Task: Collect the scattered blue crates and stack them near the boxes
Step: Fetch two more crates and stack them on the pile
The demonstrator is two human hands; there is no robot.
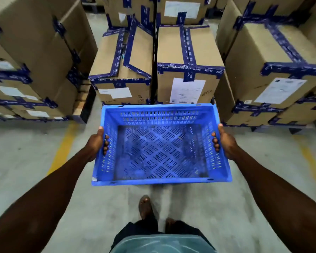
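An empty blue perforated plastic crate [161,152] hangs level in front of me above the concrete floor. My left hand [97,143] grips its left wall, fingers curled inside over the rim. My right hand [224,141] grips the right wall the same way. The crate's far edge is close to two cardboard boxes [188,70] sealed with blue tape. No other crate is in view.
Stacks of taped cardboard boxes on pallets stand at the left [31,61], centre and right [274,70]. Yellow lines [62,148] run along the grey floor on both sides. My feet [146,207] are below the crate.
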